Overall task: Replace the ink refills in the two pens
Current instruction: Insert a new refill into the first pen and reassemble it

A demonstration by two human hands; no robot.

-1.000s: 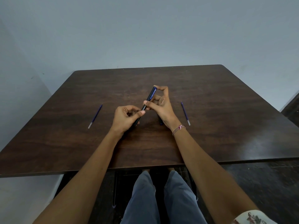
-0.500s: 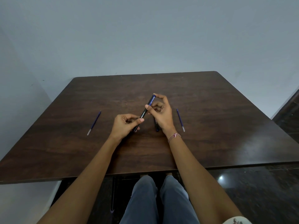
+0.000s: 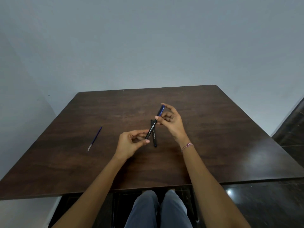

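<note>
While left hand and right hand pinch the pen by its ends, opening looks on; next — a straight pull apart.

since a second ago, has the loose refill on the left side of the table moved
No. The refill keeps the same spot and slant near the left edge of the table; only the camera's view has tipped upward.

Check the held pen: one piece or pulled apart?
One piece: the pen runs unbroken, black into blue, from the left hand to the right hand.
</note>
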